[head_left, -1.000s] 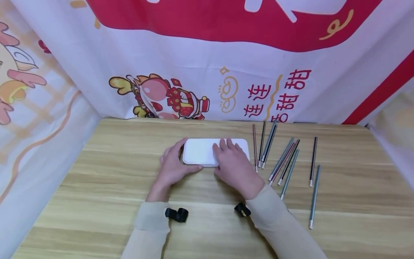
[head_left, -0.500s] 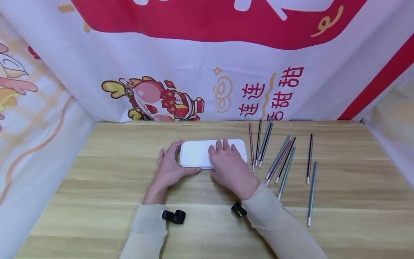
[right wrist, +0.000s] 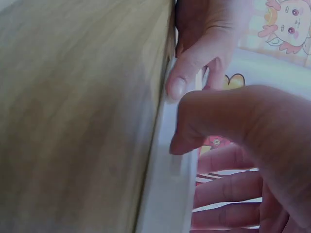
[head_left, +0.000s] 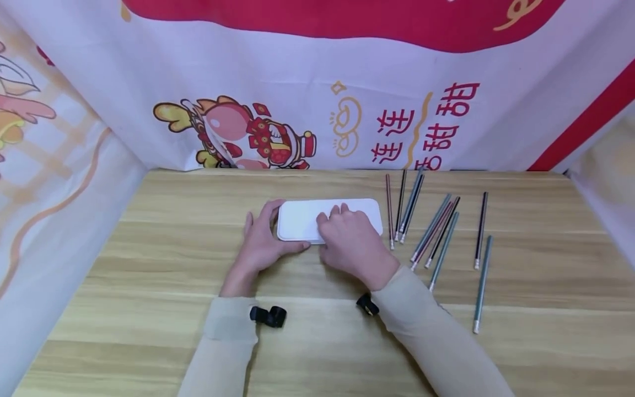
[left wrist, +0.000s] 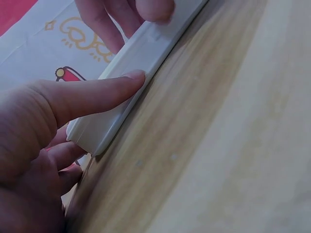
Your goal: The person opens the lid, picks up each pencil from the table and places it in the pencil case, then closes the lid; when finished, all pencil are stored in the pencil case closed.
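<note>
Left hand (head_left: 262, 245) grips white oblong plastic-looking case (head_left: 299, 219), right hand (head_left: 353, 242) alongside pinches it, probably prying; next needs upward thumb pressure.

Beige sleeves (head_left: 436, 331), black wrist cameras (head_left: 268, 316)

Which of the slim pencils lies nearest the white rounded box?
The slim dark-red pencil just right of the white rounded box; the others all lie farther right.

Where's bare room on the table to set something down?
Left of the left grip, out to the edge of the table. Also between the sleeves, in a strip between box and backdrop, and right of the rightmost pencils. It's crowded right of the box, where other pencils lie close together.
</note>
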The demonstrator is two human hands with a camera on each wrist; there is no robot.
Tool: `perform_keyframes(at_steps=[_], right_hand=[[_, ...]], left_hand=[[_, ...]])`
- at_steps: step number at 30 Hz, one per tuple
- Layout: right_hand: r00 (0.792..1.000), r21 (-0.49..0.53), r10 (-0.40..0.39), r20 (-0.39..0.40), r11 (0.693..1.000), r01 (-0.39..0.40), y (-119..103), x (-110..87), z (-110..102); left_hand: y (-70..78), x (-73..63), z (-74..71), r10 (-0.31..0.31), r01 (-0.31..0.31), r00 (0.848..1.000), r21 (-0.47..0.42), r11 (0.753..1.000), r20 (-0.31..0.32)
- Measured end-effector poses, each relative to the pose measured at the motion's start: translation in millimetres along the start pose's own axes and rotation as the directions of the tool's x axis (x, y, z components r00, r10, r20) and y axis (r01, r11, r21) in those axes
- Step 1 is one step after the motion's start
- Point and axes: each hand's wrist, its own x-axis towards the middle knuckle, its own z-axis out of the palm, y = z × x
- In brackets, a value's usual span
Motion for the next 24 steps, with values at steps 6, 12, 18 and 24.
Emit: perform_keyframes(at_steps=[6,12,18,24], right_hand=[[1.0,-0.067,0.001,0.03,0.998,0.001,-5.5,-0.3,1.7],[1.0,-0.073,0.001,0.011,0.997,0.0,-8.6,1.8,3.2],[0.998,-0.064,0.0,0.07,0.998,0.004,-12.2,6.3,1.8],[0.996,-0.089,-0.008,0.088,0.996,0.015,-14.7,7.4,0.7]], left_hand=[[0.9,-0.2,2.5,0.001,-0.001,1.0,0.0,1.0,0.006],[0.6,-1.9,0.9,-0.002,0.002,1.0,0.005,1.0,0.002],[0.2,-3.0,-0.5,-0.002,0.002,1.0,0.004,1.0,0.005],[0.4,-4.2,-1.7,0.005,-0.005,1.0,0.011,1.0,0.004]])
